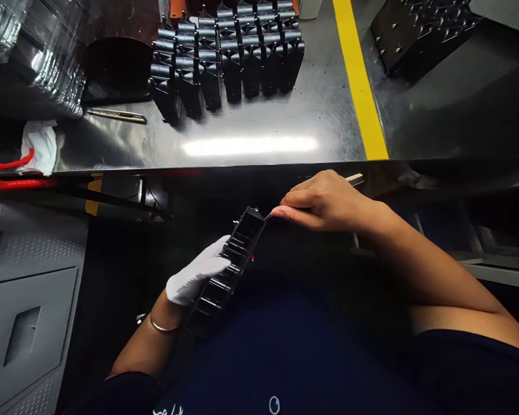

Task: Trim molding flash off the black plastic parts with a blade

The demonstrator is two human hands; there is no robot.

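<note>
My left hand (199, 276), in a white glove, is closed around a long black slotted part (240, 239) held at a slant in front of my body. Thin bright bars cross the slots of the part, and small metal pins stick out near its upper end. My bare right hand (320, 202) pinches a thin pointed tool (355, 179), whose pale and dark rear end shows behind the hand. The tool's tip touches or nearly touches the upper right edge of the black part. Most of the tool is hidden by my fingers.
Rows of similar black parts (229, 57) stand on the metal bench (251, 127). Left are stacked clear trays (52, 57), a slim tool (116, 114), a white cloth (40, 147) and a red handle (8, 176). Beyond the yellow tape (358, 75) sits a black block (415, 34).
</note>
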